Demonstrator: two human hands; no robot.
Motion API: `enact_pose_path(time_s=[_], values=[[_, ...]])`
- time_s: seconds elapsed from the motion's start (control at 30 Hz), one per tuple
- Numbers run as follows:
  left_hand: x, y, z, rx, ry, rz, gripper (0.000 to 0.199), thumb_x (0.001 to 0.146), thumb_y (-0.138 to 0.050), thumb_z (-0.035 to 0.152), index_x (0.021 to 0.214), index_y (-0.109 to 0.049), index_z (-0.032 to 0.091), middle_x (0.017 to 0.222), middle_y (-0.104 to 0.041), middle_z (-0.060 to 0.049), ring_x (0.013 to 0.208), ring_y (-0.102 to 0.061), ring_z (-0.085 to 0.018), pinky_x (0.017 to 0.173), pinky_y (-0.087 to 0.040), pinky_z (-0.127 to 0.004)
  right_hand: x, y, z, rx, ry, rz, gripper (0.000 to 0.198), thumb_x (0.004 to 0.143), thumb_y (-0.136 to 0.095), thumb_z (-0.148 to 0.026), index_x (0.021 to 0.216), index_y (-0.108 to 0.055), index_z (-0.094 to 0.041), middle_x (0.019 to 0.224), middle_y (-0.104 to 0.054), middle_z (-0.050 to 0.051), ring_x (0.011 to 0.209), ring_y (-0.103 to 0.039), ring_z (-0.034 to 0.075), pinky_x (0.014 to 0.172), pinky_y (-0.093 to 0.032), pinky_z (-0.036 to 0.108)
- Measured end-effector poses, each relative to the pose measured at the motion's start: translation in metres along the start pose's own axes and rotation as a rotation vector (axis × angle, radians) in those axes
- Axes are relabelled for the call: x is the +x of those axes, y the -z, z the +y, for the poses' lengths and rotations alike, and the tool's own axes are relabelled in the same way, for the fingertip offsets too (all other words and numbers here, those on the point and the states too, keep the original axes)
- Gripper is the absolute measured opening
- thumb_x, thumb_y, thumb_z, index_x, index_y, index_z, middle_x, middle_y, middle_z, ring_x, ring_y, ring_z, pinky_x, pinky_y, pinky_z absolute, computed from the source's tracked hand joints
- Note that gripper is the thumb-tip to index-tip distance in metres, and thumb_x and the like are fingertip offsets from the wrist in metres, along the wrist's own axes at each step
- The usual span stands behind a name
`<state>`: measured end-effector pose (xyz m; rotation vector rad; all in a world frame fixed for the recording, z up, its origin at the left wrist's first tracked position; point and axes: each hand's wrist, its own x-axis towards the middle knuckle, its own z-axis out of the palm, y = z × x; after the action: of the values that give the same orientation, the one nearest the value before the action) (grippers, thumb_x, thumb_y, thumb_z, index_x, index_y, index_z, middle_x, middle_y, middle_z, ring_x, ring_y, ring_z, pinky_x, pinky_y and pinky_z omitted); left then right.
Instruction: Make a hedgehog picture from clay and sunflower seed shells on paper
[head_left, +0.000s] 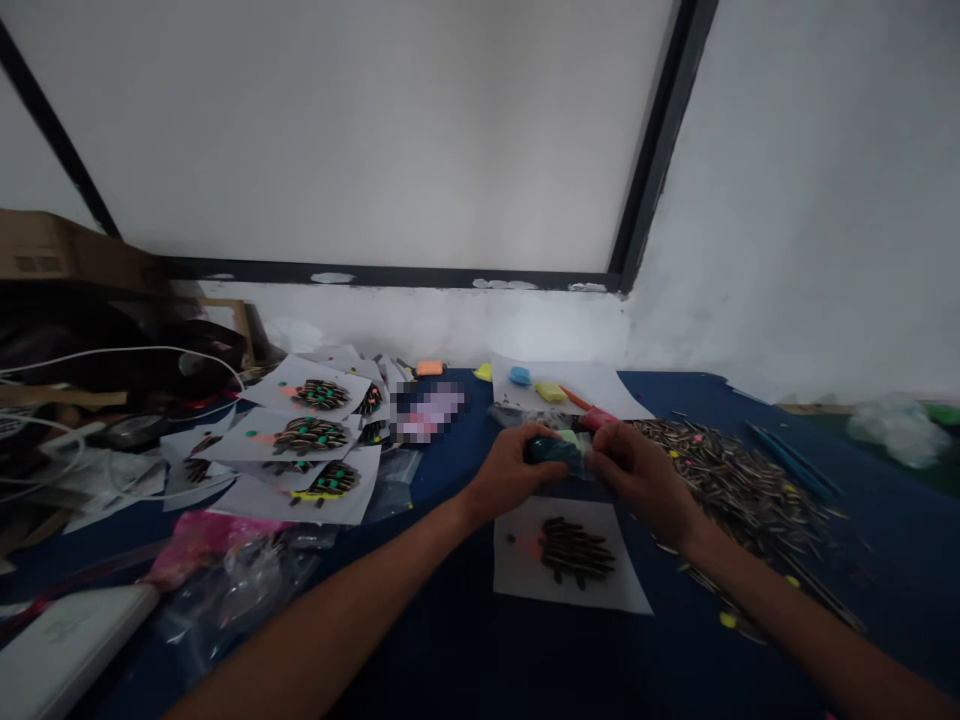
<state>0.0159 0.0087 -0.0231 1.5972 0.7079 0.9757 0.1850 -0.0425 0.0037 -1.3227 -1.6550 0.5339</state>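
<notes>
My left hand [517, 465] is closed around a dark teal lump of clay [553, 452] that looks wrapped in clear plastic. From the right side, my right hand [637, 470] pinches the edge of that same wrapper; its fingertips are partly hidden. Both hands are above a white sheet [517, 570] bearing a hedgehog figure [577, 550] made of striped sunflower seeds, with a pinkish face and a dark nose. Just behind the hands, a pale green piece and a red piece show in part.
Sunflower seeds [735, 490] lie heaped at right beside blue tweezers [795, 460]. Blue clay [519, 375] and yellow clay [551, 392] sit on paper behind. Finished hedgehog sheets [315, 440] are stacked left, near plastic bags [240, 590], a white box [75, 640] and cables.
</notes>
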Motion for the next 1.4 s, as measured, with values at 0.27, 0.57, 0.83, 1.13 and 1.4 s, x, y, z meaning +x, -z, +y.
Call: enact_pose_path(time_s=[0.27,0.57,0.83,1.13,1.4], values=[[-0.003,-0.001,0.013,-0.317,0.162,-0.104,0.035,0.060,-0.080,0.020,0.088,-0.060,0.011,0.071,-0.063,-0.001,0.063,-0.062,-0.012,0.067,-0.051,-0.028,-0.001,-0.001,0.004,-0.005,0.052,0.025,0.011,0.078,-0.055,-0.030,0.072,-0.048,-0.022,0.055,-0.047,-0.005,0.047,-0.042,0.011,0.043,-0.032,0.023],[-0.001,0.000,0.009,-0.408,0.218,-0.016,0.033,0.064,-0.079,0.022,0.090,-0.062,0.012,0.071,-0.066,-0.002,0.061,-0.063,-0.013,0.065,-0.049,-0.028,-0.002,-0.003,0.005,0.000,0.085,0.034,0.014,0.080,-0.057,-0.032,0.072,-0.052,-0.022,0.056,-0.051,-0.003,0.047,-0.046,0.012,0.044,-0.034,0.023],[-0.004,-0.001,0.016,-0.282,0.173,-0.027,0.032,0.059,-0.076,0.009,0.089,-0.065,0.011,0.068,-0.064,0.000,0.058,-0.056,-0.009,0.061,-0.043,-0.022,-0.001,-0.001,0.012,0.000,0.067,0.036,0.014,0.080,-0.058,-0.034,0.078,-0.064,-0.021,0.067,-0.065,0.002,0.058,-0.058,0.016,0.051,-0.044,0.026],[-0.001,0.001,0.005,-0.320,0.141,-0.026,0.030,0.062,-0.077,0.024,0.086,-0.066,0.010,0.067,-0.065,-0.003,0.064,-0.061,-0.014,0.066,-0.048,-0.027,0.001,0.004,0.011,-0.021,-0.005,-0.099,0.022,0.077,-0.062,-0.033,0.086,-0.074,-0.018,0.057,-0.066,0.002,0.045,-0.057,0.015,0.040,-0.042,0.025],[0.000,0.004,0.006,-0.370,0.169,-0.065,0.031,0.062,-0.080,0.025,0.086,-0.068,0.009,0.071,-0.066,-0.004,0.065,-0.060,-0.013,0.068,-0.047,-0.027,-0.001,0.007,0.014,-0.136,0.072,-0.085,0.021,0.075,-0.067,-0.031,0.090,-0.076,-0.020,0.064,-0.069,0.002,0.050,-0.057,0.015,0.043,-0.043,0.027]])
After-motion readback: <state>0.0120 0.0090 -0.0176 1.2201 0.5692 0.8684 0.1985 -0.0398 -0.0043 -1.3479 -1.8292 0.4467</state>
